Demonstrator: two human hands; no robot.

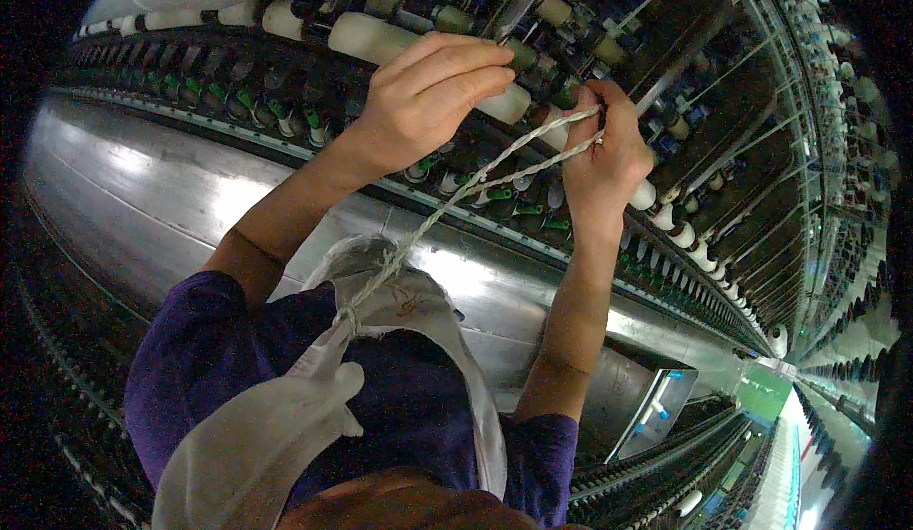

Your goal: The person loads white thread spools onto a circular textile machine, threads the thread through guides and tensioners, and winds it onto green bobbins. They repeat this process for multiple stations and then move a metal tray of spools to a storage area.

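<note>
- Off-white cloth point(242, 430): lower left.
- Cream cylindrical roller point(366, 40): upper centre, partly behind left bare hand point(428, 97); fingers bunched, can't tell if they pinch anything.
- Whitish twisted cord point(434, 217): centre, runs straight from cloth up to right bare hand point(613, 154), upper right of centre, fingers curled onto it.

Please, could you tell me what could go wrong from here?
The left hand is close to the long cream cylindrical roller; if this turns, it might pinch the hand. The white twisted cord in the right hand could snag on the roller, perhaps pulling the loose white cloth tied to the cord.
</note>
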